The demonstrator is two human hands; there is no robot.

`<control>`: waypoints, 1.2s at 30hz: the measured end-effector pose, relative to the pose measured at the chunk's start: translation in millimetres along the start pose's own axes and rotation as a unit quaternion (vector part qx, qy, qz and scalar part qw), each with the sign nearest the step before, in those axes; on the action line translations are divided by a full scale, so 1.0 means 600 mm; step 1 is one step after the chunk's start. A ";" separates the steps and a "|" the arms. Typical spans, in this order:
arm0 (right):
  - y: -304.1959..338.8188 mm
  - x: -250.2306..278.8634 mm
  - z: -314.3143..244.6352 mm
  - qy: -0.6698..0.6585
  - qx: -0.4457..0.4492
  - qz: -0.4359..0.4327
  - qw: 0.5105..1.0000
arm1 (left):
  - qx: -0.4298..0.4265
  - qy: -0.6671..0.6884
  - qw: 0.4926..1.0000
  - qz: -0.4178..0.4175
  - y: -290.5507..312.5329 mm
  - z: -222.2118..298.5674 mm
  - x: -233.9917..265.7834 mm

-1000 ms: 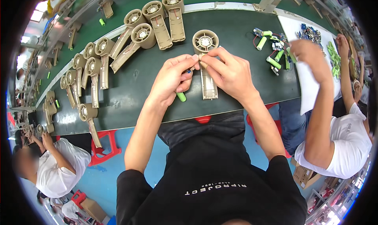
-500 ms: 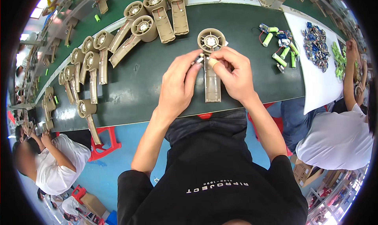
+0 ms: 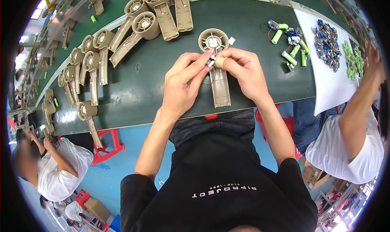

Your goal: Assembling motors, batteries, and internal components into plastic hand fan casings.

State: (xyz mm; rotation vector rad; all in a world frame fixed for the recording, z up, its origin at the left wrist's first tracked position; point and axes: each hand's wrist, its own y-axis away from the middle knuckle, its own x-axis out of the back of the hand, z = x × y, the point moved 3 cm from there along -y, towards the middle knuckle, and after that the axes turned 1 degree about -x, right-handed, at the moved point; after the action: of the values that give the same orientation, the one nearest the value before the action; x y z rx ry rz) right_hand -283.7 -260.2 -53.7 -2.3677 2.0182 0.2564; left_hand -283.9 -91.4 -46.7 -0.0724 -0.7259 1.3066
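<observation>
Your fan shell has swung slightly, its handle easing toward 5 o'clock, right beneath your fingertips: fan in its ring, visible handle channel bare, head near 12, long axis dropping between 5 and 6. Your left hand pinches a small circuit board, not yet laid in; whether your right hand, narrowed beside it, grips anything, I can't tell.
</observation>
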 end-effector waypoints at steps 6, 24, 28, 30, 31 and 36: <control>-0.002 0.003 -0.009 0.002 -0.026 -0.021 0.999 | -0.024 -0.008 1.000 -0.015 -0.003 -0.005 0.001; 0.010 -0.016 -0.016 0.384 0.349 0.099 0.849 | -0.110 -0.108 0.987 0.038 0.016 0.003 -0.008; 0.013 -0.017 -0.019 0.422 0.395 0.099 0.810 | -0.115 -0.112 0.986 0.033 0.017 -0.001 -0.008; 0.014 -0.019 -0.016 0.401 0.360 0.121 0.834 | -0.112 -0.122 0.985 0.045 0.020 0.000 -0.011; 0.014 -0.019 -0.016 0.401 0.360 0.121 0.834 | -0.110 -0.133 0.983 0.058 0.020 0.000 -0.012; 0.010 -0.017 -0.017 0.368 0.339 0.101 0.860 | -0.093 -0.112 0.987 0.061 0.020 -0.001 -0.013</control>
State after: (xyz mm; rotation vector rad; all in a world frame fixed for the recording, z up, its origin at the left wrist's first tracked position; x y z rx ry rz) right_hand -289.7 -252.7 -41.7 -1.9046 2.0622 -1.3236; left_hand -294.3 -94.7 -55.6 -0.1234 -1.0485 1.3741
